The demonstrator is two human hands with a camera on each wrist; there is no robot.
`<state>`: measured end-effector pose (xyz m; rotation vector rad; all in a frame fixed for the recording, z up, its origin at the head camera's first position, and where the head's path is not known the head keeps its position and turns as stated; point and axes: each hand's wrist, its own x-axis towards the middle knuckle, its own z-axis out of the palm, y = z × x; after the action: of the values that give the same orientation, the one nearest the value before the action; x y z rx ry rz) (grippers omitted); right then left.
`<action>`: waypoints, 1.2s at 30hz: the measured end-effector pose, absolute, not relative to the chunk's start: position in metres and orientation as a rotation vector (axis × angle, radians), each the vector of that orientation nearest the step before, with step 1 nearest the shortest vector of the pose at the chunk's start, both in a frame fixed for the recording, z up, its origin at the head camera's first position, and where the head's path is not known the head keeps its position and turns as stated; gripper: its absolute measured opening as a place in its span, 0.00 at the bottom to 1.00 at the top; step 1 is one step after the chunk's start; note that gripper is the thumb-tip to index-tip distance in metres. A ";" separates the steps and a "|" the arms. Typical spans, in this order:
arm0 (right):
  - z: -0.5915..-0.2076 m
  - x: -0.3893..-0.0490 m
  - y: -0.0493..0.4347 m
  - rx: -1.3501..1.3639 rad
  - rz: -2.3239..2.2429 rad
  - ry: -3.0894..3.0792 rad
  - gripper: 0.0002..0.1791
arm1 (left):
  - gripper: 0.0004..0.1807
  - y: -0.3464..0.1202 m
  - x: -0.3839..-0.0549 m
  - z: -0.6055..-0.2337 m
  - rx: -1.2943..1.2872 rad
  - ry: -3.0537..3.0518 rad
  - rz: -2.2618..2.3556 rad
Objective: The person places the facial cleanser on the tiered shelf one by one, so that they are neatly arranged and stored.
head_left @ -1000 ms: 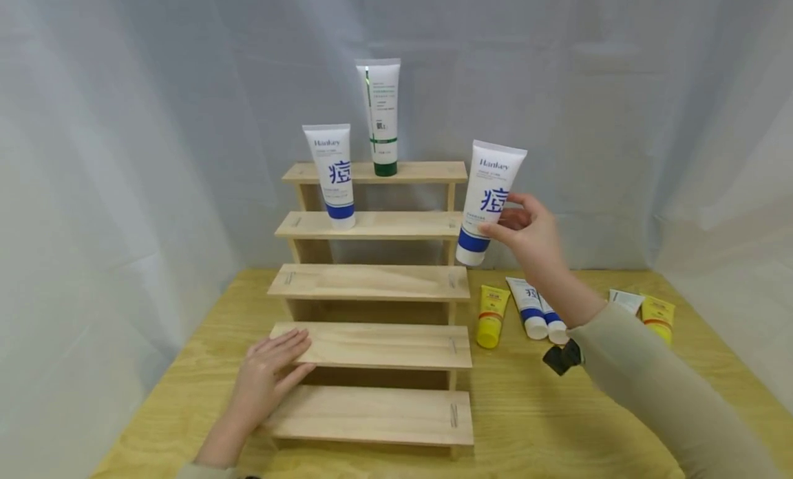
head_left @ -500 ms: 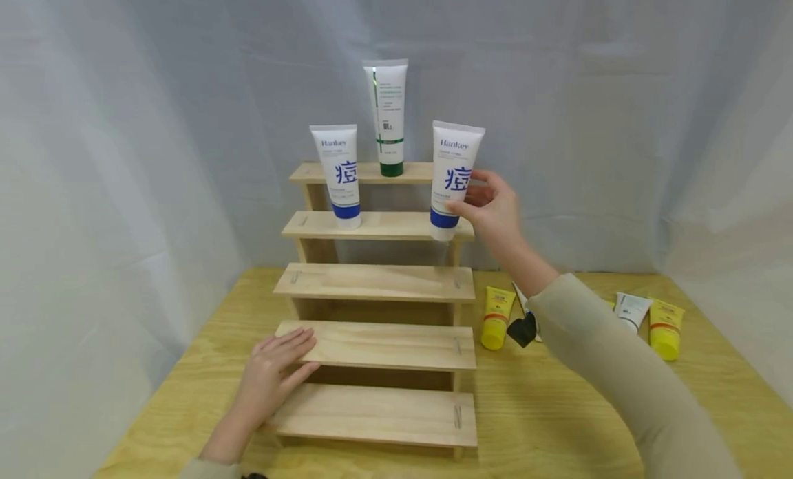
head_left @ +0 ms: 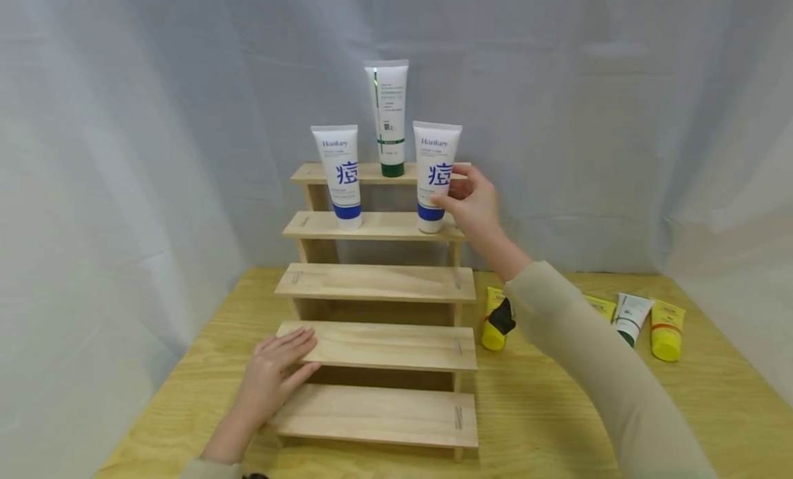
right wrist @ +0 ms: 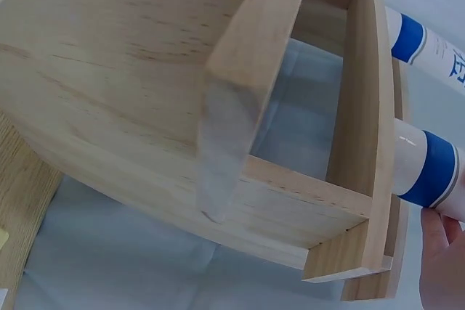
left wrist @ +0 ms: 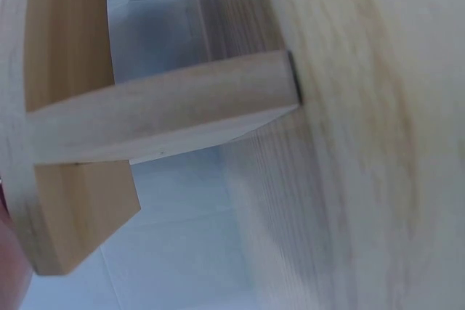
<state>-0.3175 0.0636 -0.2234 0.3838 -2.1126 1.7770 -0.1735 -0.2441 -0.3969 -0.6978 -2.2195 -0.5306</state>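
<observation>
My right hand (head_left: pixel 476 205) pinches a white tube with a blue band (head_left: pixel 436 169) low on its right side. That tube stands cap down at the right part of the second-highest step of a wooden tiered stand (head_left: pixel 374 283). In the right wrist view its white cap (right wrist: pixel 409 157) meets the step's edge, with the fingers just below. A matching blue-banded tube (head_left: pixel 341 176) stands on the same step at left. On the top step is a taller white tube with a green cap (head_left: pixel 390 121). My left hand (head_left: pixel 269 372) rests on the left end of a lower step, its fingers extended.
Right of the stand, a yellow tube (head_left: pixel 493 338) lies on the wooden table (head_left: pixel 526 410), partly behind a black tag at the right sleeve. Farther right lie a white tube with green cap (head_left: pixel 632 315) and another yellow tube (head_left: pixel 667 331). A pale curtain (head_left: pixel 557 107) hangs behind.
My right hand has carried the blue-banded tube left from beside the stand, then down onto the second-highest step, turning it more upright. The left hand has stayed on the lower step.
</observation>
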 end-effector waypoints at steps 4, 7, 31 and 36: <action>-0.223 -0.320 0.062 0.365 1.788 -2.122 0.25 | 0.21 -0.244 -0.174 -0.397 -0.695 -2.220 -0.524; -0.222 -0.323 0.061 0.342 1.787 -2.137 0.25 | 0.22 -0.243 -0.174 -0.397 -0.692 -2.221 -0.526; -0.225 -0.330 0.060 0.357 1.749 -2.156 0.24 | 0.21 -0.242 -0.173 -0.396 -0.697 -2.203 -0.540; -0.226 -0.333 0.063 0.423 1.752 -2.171 0.24 | 0.21 -0.243 -0.173 -0.397 -0.692 -2.212 -0.544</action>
<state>-0.3326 0.0634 -0.2257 0.4233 -2.1707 1.7523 -0.1735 -0.2426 -0.3969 -0.6923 -2.2118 -0.5443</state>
